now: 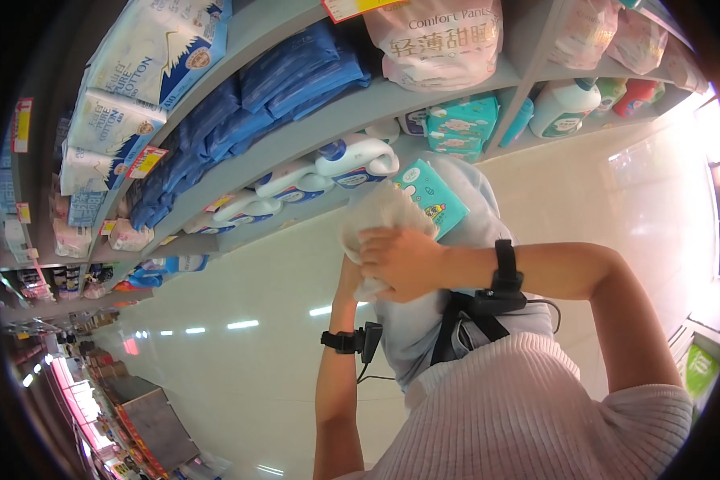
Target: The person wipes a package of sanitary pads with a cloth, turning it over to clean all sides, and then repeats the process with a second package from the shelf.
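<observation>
A pale, rumpled cloth [388,212] is bunched up in front of my knees, slightly blurred. My right hand [404,260] lies across it with bent fingers gripping its folds. From below, my left hand [350,276] reaches up to the same cloth. Its fingers are covered by the cloth and my right hand, so their pose is hidden. Just beyond the cloth, a turquoise pack [436,200] with a cartoon print rests on my lap, against grey-blue trousers.
Curved store shelves [304,120] run along the left and top. They hold blue packs [248,96], white bottles [296,180], cotton packs [148,72] and a pink bag [440,48]. Turquoise packs [464,120] stand on the bottom shelf, above a glossy tiled floor [248,352].
</observation>
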The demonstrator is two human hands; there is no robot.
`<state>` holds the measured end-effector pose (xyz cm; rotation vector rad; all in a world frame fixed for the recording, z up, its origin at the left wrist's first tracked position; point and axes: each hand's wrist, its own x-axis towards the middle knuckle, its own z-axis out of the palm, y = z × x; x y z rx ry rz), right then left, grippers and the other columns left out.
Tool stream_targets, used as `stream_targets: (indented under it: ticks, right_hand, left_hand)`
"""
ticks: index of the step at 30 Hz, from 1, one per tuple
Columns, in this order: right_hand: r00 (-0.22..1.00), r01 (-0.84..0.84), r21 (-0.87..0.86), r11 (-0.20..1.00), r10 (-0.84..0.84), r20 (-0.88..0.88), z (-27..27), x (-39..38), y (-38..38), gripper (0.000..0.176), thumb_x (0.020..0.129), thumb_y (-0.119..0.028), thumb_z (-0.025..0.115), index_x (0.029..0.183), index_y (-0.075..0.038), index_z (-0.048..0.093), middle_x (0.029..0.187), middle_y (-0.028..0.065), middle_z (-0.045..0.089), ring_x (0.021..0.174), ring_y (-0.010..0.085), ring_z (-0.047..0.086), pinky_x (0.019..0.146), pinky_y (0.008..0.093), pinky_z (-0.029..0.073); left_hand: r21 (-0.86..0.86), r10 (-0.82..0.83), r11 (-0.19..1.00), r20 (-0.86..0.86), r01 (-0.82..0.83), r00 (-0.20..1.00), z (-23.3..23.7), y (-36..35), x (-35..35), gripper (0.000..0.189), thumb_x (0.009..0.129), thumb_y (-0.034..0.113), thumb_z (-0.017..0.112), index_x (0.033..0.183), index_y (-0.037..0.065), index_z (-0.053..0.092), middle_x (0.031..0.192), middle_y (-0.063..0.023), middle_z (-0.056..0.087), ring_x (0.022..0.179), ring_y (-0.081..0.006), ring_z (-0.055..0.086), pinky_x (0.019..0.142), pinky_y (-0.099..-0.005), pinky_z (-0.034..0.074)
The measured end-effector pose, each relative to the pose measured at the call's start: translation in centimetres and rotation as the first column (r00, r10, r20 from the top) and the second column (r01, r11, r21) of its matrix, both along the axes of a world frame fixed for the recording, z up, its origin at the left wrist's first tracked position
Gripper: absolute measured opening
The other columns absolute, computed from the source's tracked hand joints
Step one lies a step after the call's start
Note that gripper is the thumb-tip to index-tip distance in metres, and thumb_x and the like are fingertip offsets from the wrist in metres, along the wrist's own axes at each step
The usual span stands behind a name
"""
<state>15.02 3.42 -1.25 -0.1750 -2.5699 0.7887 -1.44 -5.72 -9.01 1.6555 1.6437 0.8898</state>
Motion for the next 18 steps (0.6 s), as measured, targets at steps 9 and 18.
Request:
stream_targets:
  ticks: [9,18]
  right_hand:
    - [0.956,-0.162,-0.135,0.978,0.121,-0.268,-0.4,4.4,0.4,0.022,0.066,-0.015,0.072,0.083,-0.004,0.062,0.095,0.0091,0.061,0.106,0.0297,0.056,0.101,0.0414,0.042]
    - [0.957,-0.049,-0.282,0.958,-0.035,-0.287,0.3,10.2,4.2,0.020,0.064,-0.005,0.064,0.084,0.000,0.063,0.096,0.0123,0.065,0.107,0.0309,0.059,0.096,0.0401,0.046]
  left_hand:
    - [-0.085,0.019,0.996,0.263,0.004,0.965,4.5,2.8,2.5,0.102,0.062,0.023,0.086,0.137,0.007,0.018,0.131,-0.0159,0.048,0.120,-0.0275,0.050,0.099,-0.0387,0.043]
    - [-0.244,0.174,0.965,0.318,-0.096,0.932,4.4,2.7,2.2,0.112,0.050,0.011,0.089,0.138,0.005,0.020,0.133,-0.0129,0.041,0.123,-0.0245,0.044,0.102,-0.0380,0.040]
